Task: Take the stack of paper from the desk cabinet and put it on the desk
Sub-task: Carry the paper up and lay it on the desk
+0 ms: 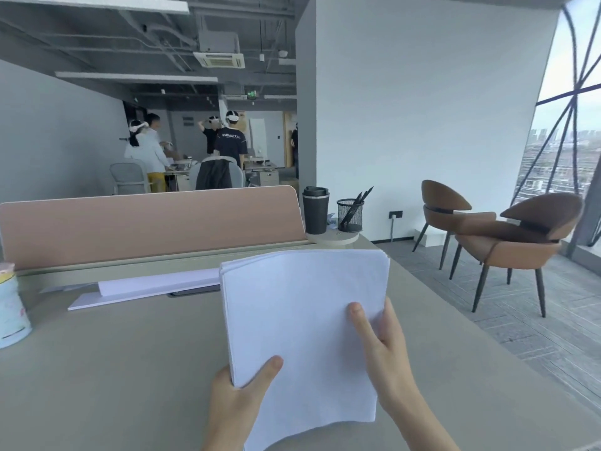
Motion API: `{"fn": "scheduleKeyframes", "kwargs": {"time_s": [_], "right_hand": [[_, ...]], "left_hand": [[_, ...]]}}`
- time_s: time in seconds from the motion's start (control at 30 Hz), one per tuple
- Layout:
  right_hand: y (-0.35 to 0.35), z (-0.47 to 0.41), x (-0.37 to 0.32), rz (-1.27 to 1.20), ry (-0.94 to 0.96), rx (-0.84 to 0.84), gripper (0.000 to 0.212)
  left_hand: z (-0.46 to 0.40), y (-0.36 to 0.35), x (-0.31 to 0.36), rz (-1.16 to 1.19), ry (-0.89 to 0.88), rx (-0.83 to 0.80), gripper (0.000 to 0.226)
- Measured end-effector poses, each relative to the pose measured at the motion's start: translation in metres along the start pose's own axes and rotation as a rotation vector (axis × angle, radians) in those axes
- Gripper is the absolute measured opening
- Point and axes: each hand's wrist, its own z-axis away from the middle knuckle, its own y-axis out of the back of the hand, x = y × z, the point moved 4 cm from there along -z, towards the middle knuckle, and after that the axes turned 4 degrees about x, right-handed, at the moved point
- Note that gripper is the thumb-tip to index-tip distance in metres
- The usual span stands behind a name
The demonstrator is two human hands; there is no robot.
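Observation:
A thick stack of white paper (302,307) is held over the grey desk (113,369), in the lower middle of the head view. My left hand (240,395) grips its near left corner, thumb on top. My right hand (380,340) clamps its right edge, thumb pressed on the top sheet. The stack's far end fans a little and its near edge sags toward me. Whether its underside touches the desk cannot be told. The desk cabinet is out of view.
A flat white board with paper (146,288) lies at the desk's back, before a pink divider panel (146,226). A black cup (315,209) and mesh pen holder (350,214) stand back right. A pale canister (11,307) sits left. Two brown chairs (507,236) are right.

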Motion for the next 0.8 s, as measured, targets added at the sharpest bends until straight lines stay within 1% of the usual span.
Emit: {"fn": "scheduleKeyframes", "kwargs": {"time_s": [0.07,0.13,0.17,0.27,0.33,0.43,0.53,0.6,0.7,0.77,0.8], "right_hand": [[0.002,0.006,0.011,-0.007,-0.020,0.008,0.010],[0.002,0.014,0.024,0.013,-0.049,-0.018,0.019],[0.002,0.017,0.030,0.022,-0.064,-0.026,0.023],[0.002,0.024,0.041,0.013,-0.096,-0.016,0.016],[0.003,0.027,0.045,0.014,-0.092,0.004,0.016],[0.005,0.036,0.057,0.039,-0.124,-0.021,0.022],[0.007,0.045,0.071,0.069,-0.186,-0.067,0.030],[0.009,0.045,0.078,0.098,-0.212,-0.079,0.029],[0.014,0.041,0.086,0.167,-0.261,-0.055,0.021],[0.020,0.035,0.085,0.251,-0.282,0.024,0.038],[0.024,0.031,0.084,0.297,-0.285,0.059,0.042]], "left_hand": [[-0.003,-0.003,-0.005,-0.008,-0.004,-0.034,0.027],[-0.005,-0.003,-0.015,-0.007,0.007,-0.064,0.035],[-0.006,-0.003,-0.021,-0.010,0.016,-0.072,0.036],[-0.007,0.000,-0.037,-0.010,0.054,-0.080,0.019],[-0.004,0.000,-0.040,0.005,0.060,-0.089,0.010],[0.001,0.000,-0.044,0.019,0.103,-0.107,0.012],[0.005,0.002,-0.050,-0.036,0.124,-0.093,0.016],[0.006,0.003,-0.049,-0.066,0.134,-0.083,0.017],[0.001,0.000,-0.045,-0.132,0.128,-0.140,0.012],[-0.003,-0.004,-0.040,-0.195,0.098,-0.177,0.008],[-0.005,-0.008,-0.038,-0.215,0.091,-0.184,0.008]]}}
